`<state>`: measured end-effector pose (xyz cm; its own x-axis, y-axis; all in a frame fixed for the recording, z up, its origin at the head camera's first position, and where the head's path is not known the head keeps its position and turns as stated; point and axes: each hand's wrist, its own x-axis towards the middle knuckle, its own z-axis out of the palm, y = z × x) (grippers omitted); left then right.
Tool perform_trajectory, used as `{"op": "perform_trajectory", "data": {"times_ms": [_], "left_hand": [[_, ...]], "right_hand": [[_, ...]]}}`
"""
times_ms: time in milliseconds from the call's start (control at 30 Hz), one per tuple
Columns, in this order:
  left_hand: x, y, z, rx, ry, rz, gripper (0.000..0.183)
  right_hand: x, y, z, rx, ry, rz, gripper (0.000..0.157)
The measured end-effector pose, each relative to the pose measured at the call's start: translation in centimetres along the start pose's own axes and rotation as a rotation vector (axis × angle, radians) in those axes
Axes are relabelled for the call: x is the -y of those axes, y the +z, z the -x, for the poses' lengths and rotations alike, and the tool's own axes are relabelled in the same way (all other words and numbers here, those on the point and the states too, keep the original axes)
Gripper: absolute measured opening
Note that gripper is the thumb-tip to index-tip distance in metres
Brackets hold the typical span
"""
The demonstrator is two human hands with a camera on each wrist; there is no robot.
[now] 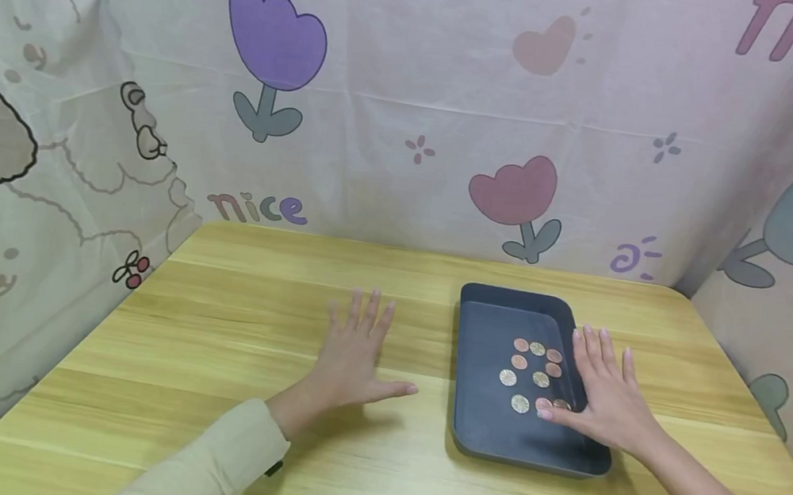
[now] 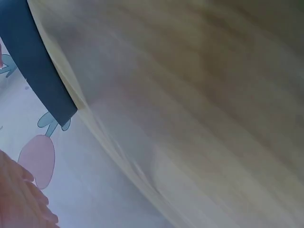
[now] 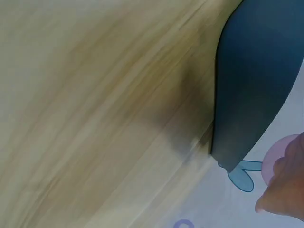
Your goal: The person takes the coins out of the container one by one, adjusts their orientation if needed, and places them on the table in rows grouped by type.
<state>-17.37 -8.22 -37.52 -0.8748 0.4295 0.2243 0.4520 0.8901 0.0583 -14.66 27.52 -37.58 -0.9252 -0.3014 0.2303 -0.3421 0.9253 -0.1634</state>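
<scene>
A dark grey rectangular tray stands right of the middle of the table, its outer wall filling the upper right of the right wrist view. Several coins, some copper-coloured and some pale gold like this coin, lie flat and scattered in its right half. My right hand is at the tray's right side with fingers spread, the thumb reaching over the rim and overlapping the lower coins. Left of the tray, my left hand is spread above the table with nothing in it.
The wooden table runs back to a printed cloth with flowers and lettering. More of this cloth hangs at the left and right sides. Light sleeves cover both forearms.
</scene>
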Motion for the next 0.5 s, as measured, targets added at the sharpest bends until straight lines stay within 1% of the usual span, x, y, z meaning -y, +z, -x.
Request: {"op": "perform_trajectory", "data": {"times_ms": [167, 333, 433, 500], "left_hand": [[-0.8, -0.2, -0.5, -0.049, 0.035, 0.16, 0.106], [-2.2, -0.6, -1.4, -0.097, 0.084, 0.263, 0.096], [-3.1, -0.8, -1.9, -0.103, 0.11, 0.309, 0.091], [-3.8, -0.9, -2.3, -0.095, 0.124, 0.339, 0.087]], "right_hand": [[-0.4, -0.2, 0.4, -0.02, -0.015, -0.071, 0.117], [-0.7, -0.4, 1.0, -0.028, -0.046, -0.108, 0.116], [-0.9, -0.6, 1.4, -0.037, -0.078, -0.108, 0.115], [-1.0, -0.7, 1.7, -0.047, -0.102, -0.101, 0.115]]}}
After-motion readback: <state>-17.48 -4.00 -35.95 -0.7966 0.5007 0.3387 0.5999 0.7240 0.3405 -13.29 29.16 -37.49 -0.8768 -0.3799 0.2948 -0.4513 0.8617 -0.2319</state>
